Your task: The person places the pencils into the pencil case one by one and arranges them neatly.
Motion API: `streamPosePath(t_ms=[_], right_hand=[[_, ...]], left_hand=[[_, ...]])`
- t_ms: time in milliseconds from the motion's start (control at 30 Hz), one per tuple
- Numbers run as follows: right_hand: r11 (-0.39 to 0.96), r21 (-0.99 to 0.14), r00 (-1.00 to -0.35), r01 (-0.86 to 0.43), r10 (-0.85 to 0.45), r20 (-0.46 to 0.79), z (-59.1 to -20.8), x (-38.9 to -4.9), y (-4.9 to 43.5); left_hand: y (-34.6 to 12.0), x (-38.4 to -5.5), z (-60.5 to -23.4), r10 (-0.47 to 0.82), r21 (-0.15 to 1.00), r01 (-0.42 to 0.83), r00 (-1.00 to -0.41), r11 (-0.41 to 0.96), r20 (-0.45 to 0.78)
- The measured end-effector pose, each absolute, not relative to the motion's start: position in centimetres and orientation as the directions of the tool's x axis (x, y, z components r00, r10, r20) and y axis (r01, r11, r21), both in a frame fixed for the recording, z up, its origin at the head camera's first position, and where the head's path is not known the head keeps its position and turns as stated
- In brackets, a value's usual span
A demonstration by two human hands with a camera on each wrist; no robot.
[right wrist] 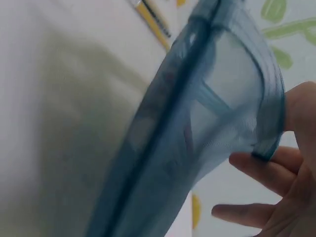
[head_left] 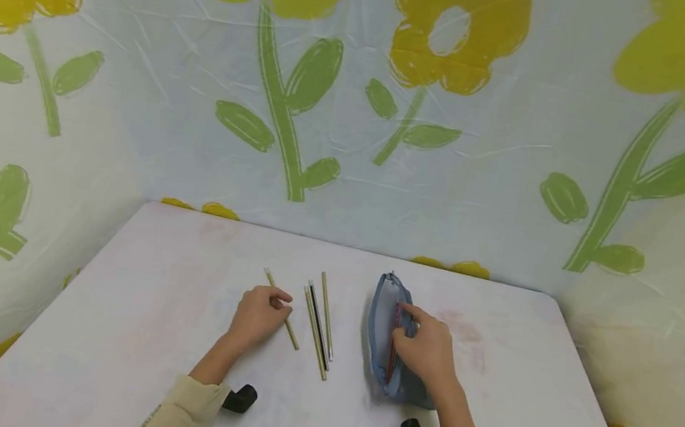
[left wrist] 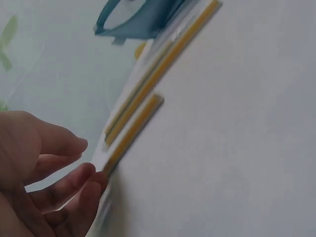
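In the head view my left hand (head_left: 257, 316) is over a gold pencil (head_left: 292, 336), with its fingers loosely bent. The left wrist view shows the fingertips (left wrist: 88, 170) close to that pencil's (left wrist: 136, 131) near end; whether they touch it I cannot tell. My right hand (head_left: 429, 347) pinches the right edge of a blue zippered pencil pouch (head_left: 374, 317), whose mouth gapes. Inside lies a reddish pencil (head_left: 391, 358). In the right wrist view, thumb and fingers of the right hand (right wrist: 291, 173) are around the rim of the translucent pouch (right wrist: 232, 89).
Between the hands lie two more gold pencils (head_left: 326, 313) and a black one (head_left: 318, 325), side by side. A white table (head_left: 187, 248) carries everything, with flower-printed cloth (head_left: 489, 193) behind it. Dark devices (head_left: 241, 398) are at both wrists.
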State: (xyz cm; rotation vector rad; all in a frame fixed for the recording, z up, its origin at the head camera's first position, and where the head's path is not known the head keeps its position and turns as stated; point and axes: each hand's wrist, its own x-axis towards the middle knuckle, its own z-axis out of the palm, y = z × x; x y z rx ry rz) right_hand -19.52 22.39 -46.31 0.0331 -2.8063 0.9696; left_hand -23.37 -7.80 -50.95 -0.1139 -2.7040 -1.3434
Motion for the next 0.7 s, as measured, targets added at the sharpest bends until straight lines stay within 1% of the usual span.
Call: streamPosePath(t_ms=[67,167,267,500,600,700], right_hand=[[0.802,-0.591,-0.984,-0.084,0.027,0.175,-46.2,-19.5,22.5],[0.803,-0.586,-0.983,-0.105,0.005,0.183,-46.1,-19.6,22.6],[0.795,-0.594,-0.985,-0.119,-0.020,0.171,-46.4,-19.7,22.9],[0.757,-0.616,-0.975,-0.218,-0.137,0.177,-48.1,-19.8,24.0],[0.753,-0.623,-0.976,-0.214,-0.136,0.172,-48.7,-19.7,24.2],[0.758,-0.628,-0.984,-0.178,-0.116,0.138,-48.8,-19.6,24.2]], left_hand=[[-8.5,-23.4,-51.4,-0.018,0.782,0.084,-0.992,0.617,0.121],[-9.0,-23.4,-51.8,-0.041,0.772,0.077,-0.990,0.631,0.132],[-8.7,-23.7,-52.0,-0.038,0.749,0.078,-0.990,0.658,0.136],[-8.0,-24.2,-51.4,-0.065,0.700,0.029,-0.992,0.714,0.107],[-7.9,-24.4,-51.1,-0.065,0.698,0.012,-0.994,0.716,0.083],[-7.9,-24.6,-51.1,-0.053,0.705,0.005,-0.997,0.709,0.059]])
